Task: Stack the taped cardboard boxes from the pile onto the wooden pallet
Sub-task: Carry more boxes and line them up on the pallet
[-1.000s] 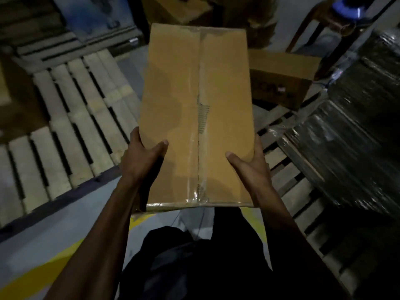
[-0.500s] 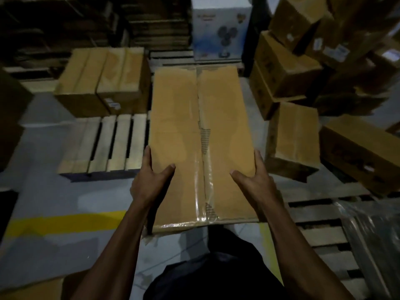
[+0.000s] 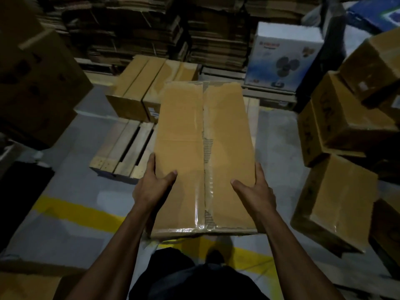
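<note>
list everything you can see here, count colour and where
carried taped box: one, brown, centre, held up in front of the person
boxes on the pallet: at least two, brown, side by side at its far end
wooden pallet: one, pale wood, on the floor ahead and left, near slats bare
pile of boxes: several, brown, tumbled at right
fan carton: one, white and blue, far right of centre
flattened cardboard stacks: many, brown, along the back
large box: one, brown, at left
floor line: yellow, across grey floor
left hand: grips the carried box's left edge
right hand: grips its right edge
</note>
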Available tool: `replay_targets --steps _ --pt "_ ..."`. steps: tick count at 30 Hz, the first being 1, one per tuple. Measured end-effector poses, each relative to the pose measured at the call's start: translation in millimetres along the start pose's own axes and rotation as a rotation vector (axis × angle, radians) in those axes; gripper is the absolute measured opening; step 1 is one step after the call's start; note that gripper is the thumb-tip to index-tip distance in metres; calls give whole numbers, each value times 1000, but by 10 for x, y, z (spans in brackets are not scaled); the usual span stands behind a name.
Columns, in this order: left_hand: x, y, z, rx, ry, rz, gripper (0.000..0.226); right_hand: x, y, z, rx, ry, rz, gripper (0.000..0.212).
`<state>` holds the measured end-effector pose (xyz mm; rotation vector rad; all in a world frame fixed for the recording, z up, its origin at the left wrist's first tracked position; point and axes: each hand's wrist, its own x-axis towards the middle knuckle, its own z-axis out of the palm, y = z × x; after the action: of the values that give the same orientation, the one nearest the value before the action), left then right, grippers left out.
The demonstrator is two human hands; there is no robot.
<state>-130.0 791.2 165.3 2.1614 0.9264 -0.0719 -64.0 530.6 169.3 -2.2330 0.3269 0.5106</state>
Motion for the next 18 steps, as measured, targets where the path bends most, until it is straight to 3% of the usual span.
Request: replay_targets --steps 9,18 --pt "1177 146 -139 70 -10 -2 96 750 -726 396 -25 -11 4 96" --pt "2694 362 -442 64 -99 78 92 1457 -1618 985 20 122 77 96"
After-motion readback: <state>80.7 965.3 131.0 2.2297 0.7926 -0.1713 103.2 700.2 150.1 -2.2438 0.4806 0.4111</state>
